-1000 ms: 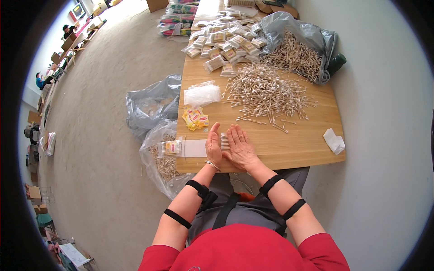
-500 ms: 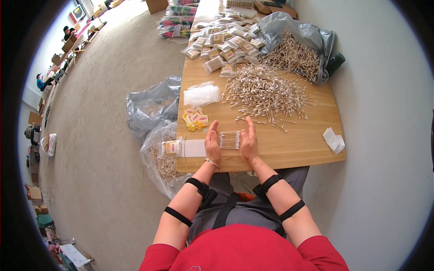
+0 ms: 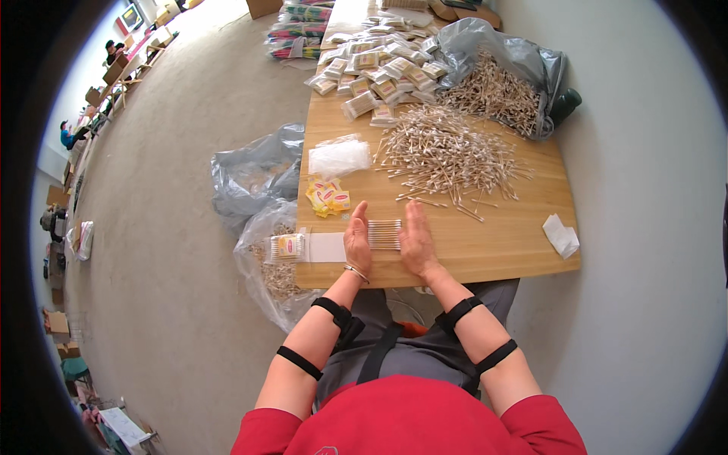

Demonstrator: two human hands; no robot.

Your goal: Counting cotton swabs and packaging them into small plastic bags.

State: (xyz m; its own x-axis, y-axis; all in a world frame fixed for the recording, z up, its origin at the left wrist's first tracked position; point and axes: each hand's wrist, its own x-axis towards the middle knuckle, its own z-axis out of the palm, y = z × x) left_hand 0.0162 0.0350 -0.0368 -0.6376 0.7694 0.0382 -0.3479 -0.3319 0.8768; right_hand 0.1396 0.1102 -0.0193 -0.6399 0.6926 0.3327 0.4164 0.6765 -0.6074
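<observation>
A flat row of wooden cotton swabs (image 3: 384, 235) lies on the table near its front edge, between my two hands. My left hand (image 3: 357, 241) stands on edge at the row's left end, fingers stretched out. At the other end is my right hand (image 3: 416, 241), also on edge with straight fingers, slightly blurred. Neither hand is closed round the swabs. Left of my left hand lies a white card strip (image 3: 327, 248), partly covered by it. A clear packet of swabs with a yellow label (image 3: 287, 247) rests beyond the strip, at the table's left edge.
A loose heap of swabs (image 3: 455, 152) spreads ahead, below a grey bag of swabs (image 3: 500, 83). Yellow labels (image 3: 327, 197), clear sleeves (image 3: 339, 157) and many filled packets (image 3: 379, 68) lie left and far. A white tissue (image 3: 560, 236) is at right; a swab bag (image 3: 277, 265) stands beside the table.
My right hand has shifted slightly left, closer against the ends of the swabs, and its fingers have tilted. My left hand stays nearly in place.
</observation>
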